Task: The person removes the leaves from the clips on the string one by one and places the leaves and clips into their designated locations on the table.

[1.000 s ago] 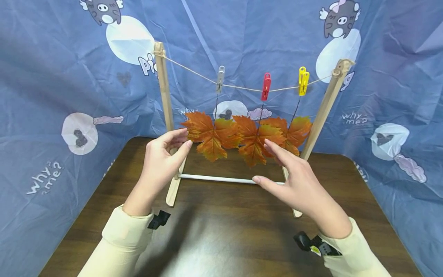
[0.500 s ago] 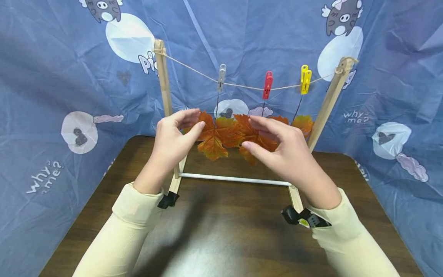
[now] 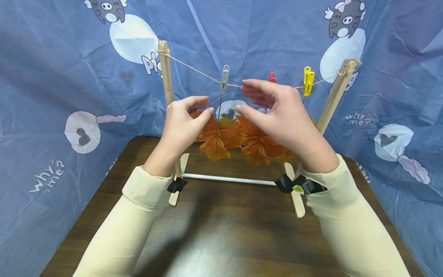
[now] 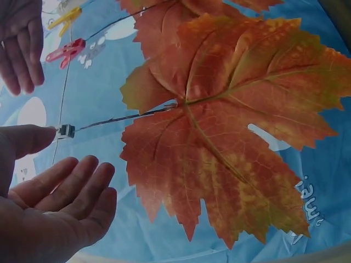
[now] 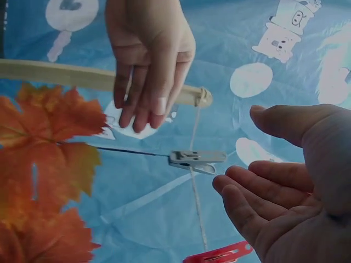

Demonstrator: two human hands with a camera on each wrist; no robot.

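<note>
My left hand (image 3: 185,121) hovers in front of the left leaf, thumb and fingers parted with nothing between them. Higher up, my right hand (image 3: 278,109) is held with fingers loosely bent and the thumb apart, covering most of the red clothespin (image 3: 272,77). A grey clothespin (image 3: 224,79) on the string grips the thin dark stem of an orange maple leaf (image 3: 216,140). The red one holds a second maple leaf (image 3: 256,144). A yellow clothespin (image 3: 308,81) is clipped farther right; its leaf is mostly behind my right hand. Both palms show in the right wrist view.
The string (image 3: 194,69) runs between a left wooden post (image 3: 166,73) and a right wooden post (image 3: 333,96). A white rod (image 3: 228,179) joins their feet on the brown table (image 3: 221,231). Blue printed cloth (image 3: 83,61) surrounds the table.
Both hands have risen, the right one more, from leaf height up to the string. My left hand has also shifted right. The leaves and clothespins still hang on the string.
</note>
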